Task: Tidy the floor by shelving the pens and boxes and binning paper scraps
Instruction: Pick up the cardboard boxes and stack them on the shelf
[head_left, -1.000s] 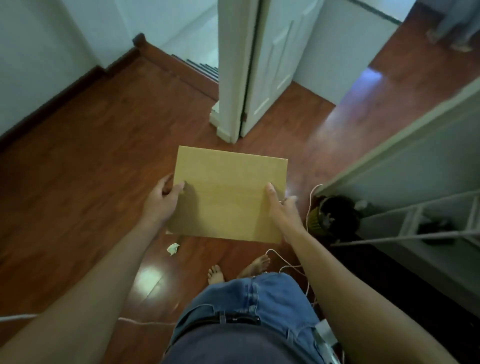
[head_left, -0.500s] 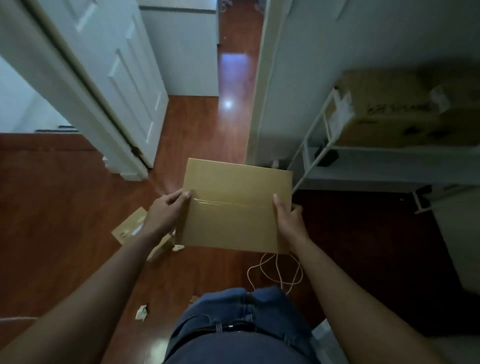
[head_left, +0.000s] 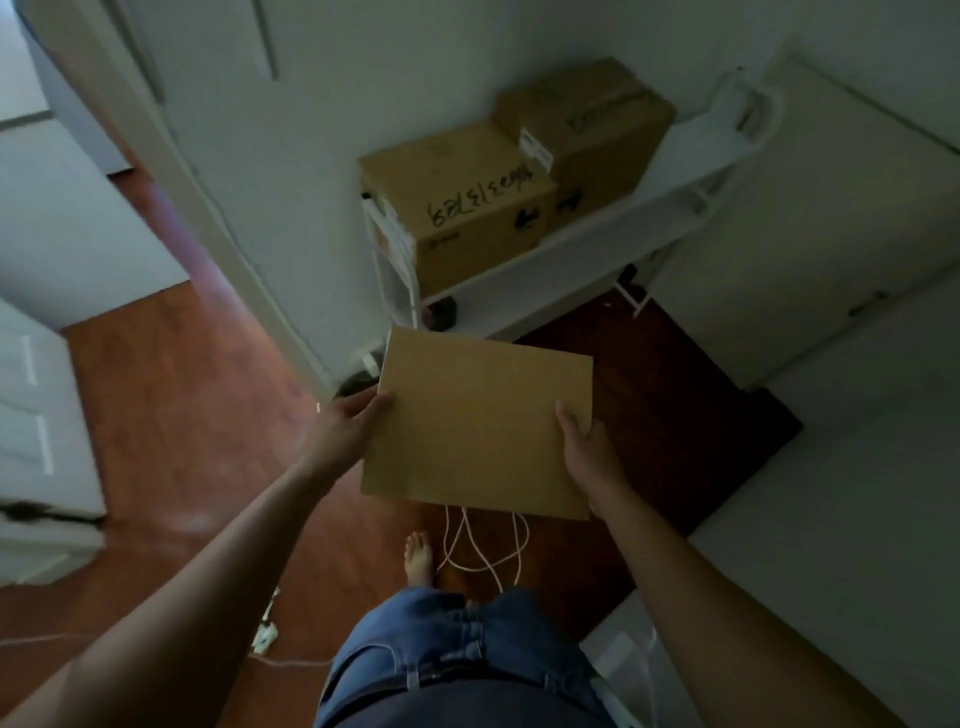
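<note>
I hold a flat brown cardboard box (head_left: 478, 421) in front of me with both hands. My left hand (head_left: 345, 428) grips its left edge and my right hand (head_left: 589, 449) grips its right edge. Beyond the box stands a white shelf (head_left: 561, 249) against the wall. Two larger cardboard boxes sit on it: one with dark scribbled writing (head_left: 457, 197) and one further back (head_left: 587, 124). Small paper scraps (head_left: 265, 631) lie on the wood floor at the lower left.
A white cable (head_left: 483, 545) loops on the floor by my bare foot (head_left: 418, 553). A white door frame (head_left: 171, 156) rises on the left. A pale panel (head_left: 810, 218) leans to the right of the shelf, with a dark mat (head_left: 675, 415) below.
My view has swung right, away from the doorway and onto the shelf, which now lies straight ahead and closer. Both hands keep hold of the flat box.
</note>
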